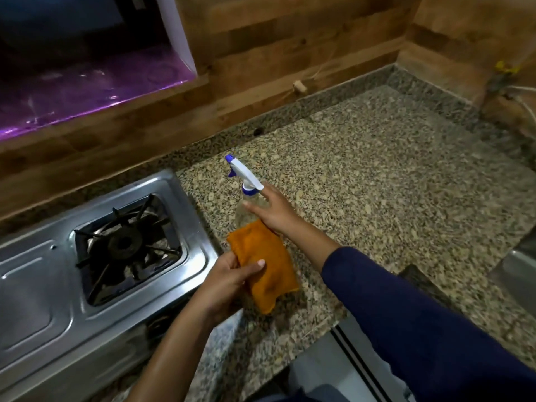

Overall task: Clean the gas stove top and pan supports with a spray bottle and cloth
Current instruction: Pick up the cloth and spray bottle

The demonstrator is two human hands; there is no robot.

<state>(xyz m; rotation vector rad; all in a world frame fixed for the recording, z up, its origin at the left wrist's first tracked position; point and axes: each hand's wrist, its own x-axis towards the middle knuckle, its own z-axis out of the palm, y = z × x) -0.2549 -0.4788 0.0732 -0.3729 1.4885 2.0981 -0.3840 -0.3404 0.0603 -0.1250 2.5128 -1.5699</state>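
— Toward the left edge of the surface (pixel 391 184), where the gas stove (pixel 43 285) is set, what could go wrong from here?

— Taken from largest to smallest: the steel top could be flooded if too much is sprayed, and liquid could be carried down into the burner (pixel 124 245) under the pan support (pixel 164 250). The orange cloth (pixel 266 274) is pinched between thumb and fingers of the left hand (pixel 229 282), just beside the stove and toward the front edge. It could be snagged on the support's prongs. The spray bottle (pixel 245 175) is stood upright near the middle of the surface and could be tipped over. The grip of the right hand (pixel 275 213) is spread, with straight fingers laid against the bottle's shoulder below the trigger head, and nothing is closed round it yet.

— And what is held in what?

— The stove's recessed well is taken up by the black pan support and the burner. The bottle's clear body is partly hidden by cloth and hand, so whether liquid is held in it, and how much, cannot be told.
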